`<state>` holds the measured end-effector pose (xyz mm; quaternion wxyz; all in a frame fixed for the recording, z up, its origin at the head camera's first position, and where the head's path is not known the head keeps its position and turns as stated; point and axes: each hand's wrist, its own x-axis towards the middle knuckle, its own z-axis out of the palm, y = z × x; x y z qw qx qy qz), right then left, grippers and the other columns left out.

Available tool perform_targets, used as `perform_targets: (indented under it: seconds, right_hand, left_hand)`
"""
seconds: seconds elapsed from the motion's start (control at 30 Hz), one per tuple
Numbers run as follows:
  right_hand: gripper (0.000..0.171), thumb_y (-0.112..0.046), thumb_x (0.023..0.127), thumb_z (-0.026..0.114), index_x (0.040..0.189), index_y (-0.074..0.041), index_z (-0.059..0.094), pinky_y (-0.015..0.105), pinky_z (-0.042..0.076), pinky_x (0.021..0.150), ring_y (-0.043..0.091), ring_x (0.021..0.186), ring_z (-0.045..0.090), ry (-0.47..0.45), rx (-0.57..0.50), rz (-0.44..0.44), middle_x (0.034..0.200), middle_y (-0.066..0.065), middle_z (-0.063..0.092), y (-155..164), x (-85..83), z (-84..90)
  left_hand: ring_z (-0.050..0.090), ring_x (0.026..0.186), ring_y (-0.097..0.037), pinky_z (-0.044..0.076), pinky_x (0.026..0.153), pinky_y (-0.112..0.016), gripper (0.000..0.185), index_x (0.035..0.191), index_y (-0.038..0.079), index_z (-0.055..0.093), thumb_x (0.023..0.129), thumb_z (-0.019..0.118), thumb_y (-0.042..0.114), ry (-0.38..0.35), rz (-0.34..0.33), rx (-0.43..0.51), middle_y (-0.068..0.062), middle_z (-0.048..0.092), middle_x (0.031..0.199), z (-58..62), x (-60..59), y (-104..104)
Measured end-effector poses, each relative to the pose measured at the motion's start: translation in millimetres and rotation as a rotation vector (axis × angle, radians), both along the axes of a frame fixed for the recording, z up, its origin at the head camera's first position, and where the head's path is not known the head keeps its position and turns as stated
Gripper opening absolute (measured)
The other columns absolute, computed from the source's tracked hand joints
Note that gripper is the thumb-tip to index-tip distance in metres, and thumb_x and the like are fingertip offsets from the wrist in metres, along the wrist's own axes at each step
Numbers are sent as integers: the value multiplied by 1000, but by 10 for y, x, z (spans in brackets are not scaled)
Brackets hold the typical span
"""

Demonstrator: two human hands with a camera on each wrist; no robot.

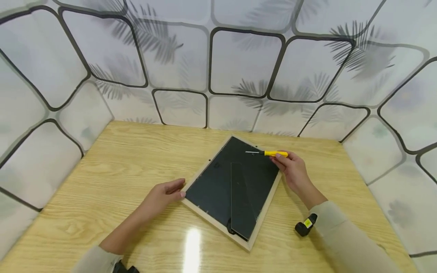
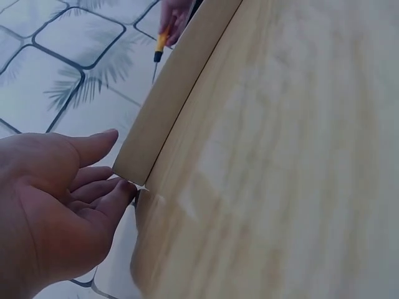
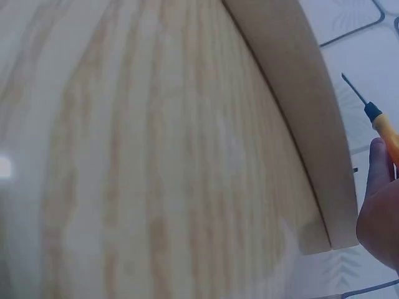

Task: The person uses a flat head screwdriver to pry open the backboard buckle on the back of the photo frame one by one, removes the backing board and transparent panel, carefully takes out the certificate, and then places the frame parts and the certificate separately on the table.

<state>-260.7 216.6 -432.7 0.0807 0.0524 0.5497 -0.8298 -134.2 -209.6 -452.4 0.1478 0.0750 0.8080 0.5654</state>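
A picture frame (image 1: 201, 178) with pale wooden edges lies back side up, its black backing and folded stand (image 1: 243, 204) showing. At its left corner my left hand (image 1: 160, 199) grips the wooden edge, thumb and fingertips right at the corner. In the left wrist view, the fingers of that hand (image 2: 68, 205) are curled by the corner's end. My right hand (image 1: 295, 170) holds a screwdriver (image 1: 275, 153) by its yellow handle, over the frame's upper right side. The metal shaft points left above the backing. Only part of this hand (image 3: 380, 215) shows in the right wrist view.
The frame lies on a wood-grain table (image 1: 136, 159). Behind and beside it stand walls (image 1: 244, 64) with a pattern of dark outlines and leaves. Small dark tabs (image 1: 209, 160) stick out at the frame's edges. Black wrist devices (image 1: 305, 225) sit at both sleeves.
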Motion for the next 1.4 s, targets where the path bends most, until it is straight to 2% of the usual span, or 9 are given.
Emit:
perform_targets:
  seconds: [0.2,0.43,0.57,0.7,0.9,1.03,1.1,1.2,1.4]
  right_hand:
    - [21,0,96,65,117,1,61,22,57,92,13,96,75,-8,5,2,105,3,70,41,-3,-91]
    - [44,-6,97,66,134,8,48,19,56,94,8,98,73,2,99,-1,108,-1,68,42,83,-118]
    - [51,-11,98,66,139,9,43,17,55,94,5,98,71,-11,161,-6,108,-4,67,40,197,-129]
    - [56,-15,97,68,140,9,42,17,54,96,3,101,70,-14,197,-4,112,-5,65,26,333,-154]
    - [45,-12,98,67,133,7,47,18,55,96,4,100,70,-3,204,-18,109,-6,67,-14,533,-180]
    - [47,-11,99,65,136,8,44,20,55,96,4,102,71,-19,222,-14,109,-6,67,-45,618,-175]
    - [51,-14,98,66,138,7,42,20,55,96,4,103,70,-39,219,-18,112,-6,65,-53,641,-157]
    - [54,-15,97,68,139,7,42,20,54,97,4,104,70,-45,195,-30,114,-4,63,-24,639,-102]
    - [35,-7,96,68,125,2,52,24,55,96,9,100,73,54,82,-56,108,-1,69,190,437,45]
  left_hand:
    - [42,144,-32,48,111,-39,63,153,9,43,99,65,30,1,8,-32,-13,43,157,14,61,34]
    - [47,142,-30,50,108,-38,56,154,11,43,102,61,24,5,11,-42,-11,43,157,-13,-12,44]
    - [44,143,-31,49,110,-43,54,153,10,44,103,59,22,46,16,-63,-10,43,158,-35,-152,-14]
    - [44,143,-33,47,110,-46,52,153,7,43,104,57,19,85,18,-82,-13,43,157,-42,-347,-81]
    - [46,142,-33,47,110,-47,50,153,6,44,105,55,17,107,33,-97,-15,46,155,-54,-664,-134]
    - [45,142,-33,46,112,-49,49,152,5,44,105,55,16,112,76,-100,-17,46,154,-45,-794,-122]
    - [44,143,-34,45,113,-49,50,152,4,43,105,55,15,124,100,-111,-18,46,155,-45,-808,-108]
    - [43,144,-34,43,114,-49,52,153,3,42,105,56,16,139,151,-118,-18,46,154,-52,-765,-68]
    - [43,144,-33,45,112,-45,56,155,4,38,105,57,19,115,229,-108,-16,41,158,-35,-515,93]
